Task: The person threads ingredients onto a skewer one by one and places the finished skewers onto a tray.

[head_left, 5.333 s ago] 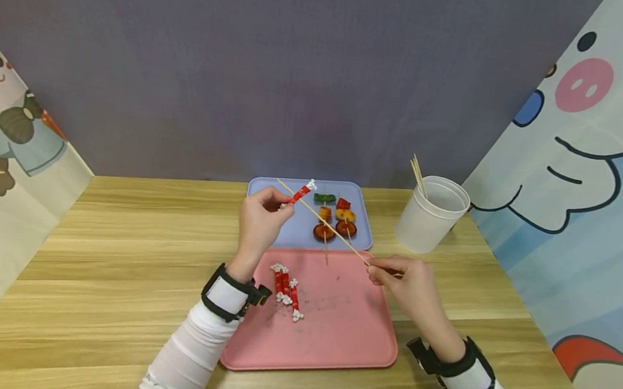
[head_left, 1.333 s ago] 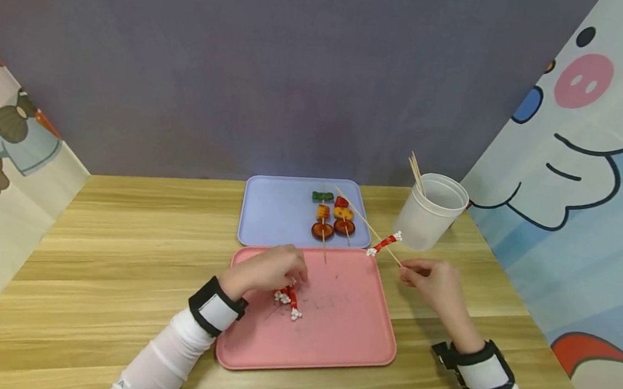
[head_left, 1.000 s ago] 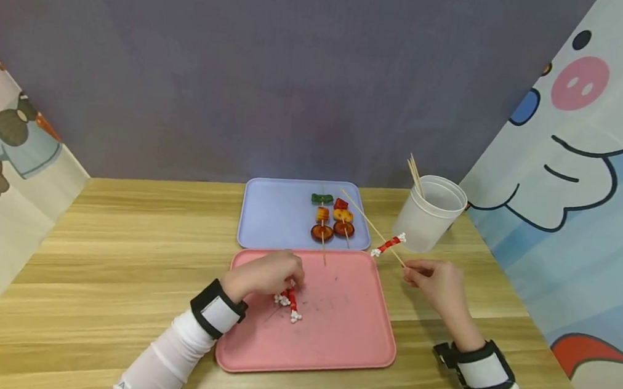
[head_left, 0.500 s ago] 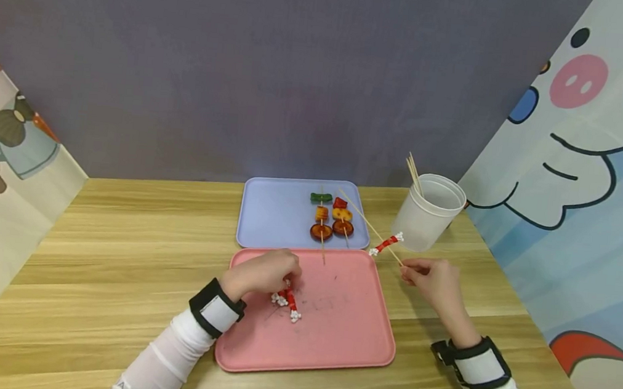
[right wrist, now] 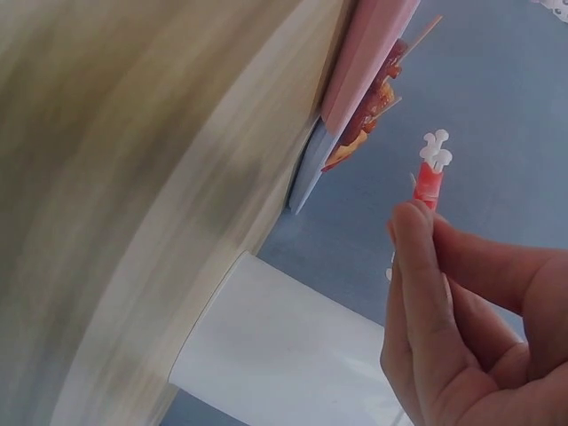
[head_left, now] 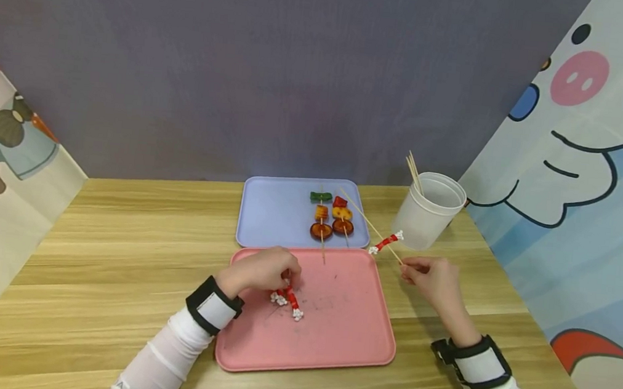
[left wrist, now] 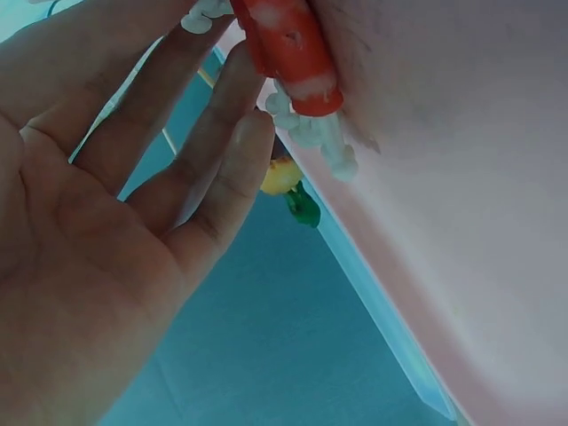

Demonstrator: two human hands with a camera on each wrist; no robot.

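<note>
In the head view my right hand (head_left: 432, 282) pinches the lower end of a bamboo skewer (head_left: 362, 215). One red toy piece with white knobbed ends (head_left: 384, 244) is threaded crosswise on that skewer. My left hand (head_left: 266, 268) reaches down to the pink tray (head_left: 332, 338), fingertips at another red piece with white knobs (head_left: 293, 301). Beside that piece lies at least one more like it, partly covered by the hand. The left wrist view shows the red piece (left wrist: 302, 53) close against the fingers; the thumb's hold is out of sight there.
Behind the pink tray is a blue tray (head_left: 273, 213) with two finished toy skewers (head_left: 321, 230) of mushroom, yellow and green or red pieces. A white cup (head_left: 426, 220) holding several bare skewers (head_left: 413, 171) stands at the right rear. Wooden table (head_left: 134, 253) surrounds the trays.
Earlier, the left hand held a red piece beside the skewer tip; now that piece is on the skewer near the right hand. The left hand moved down to the tray, where the outer piece has tilted slightly.
</note>
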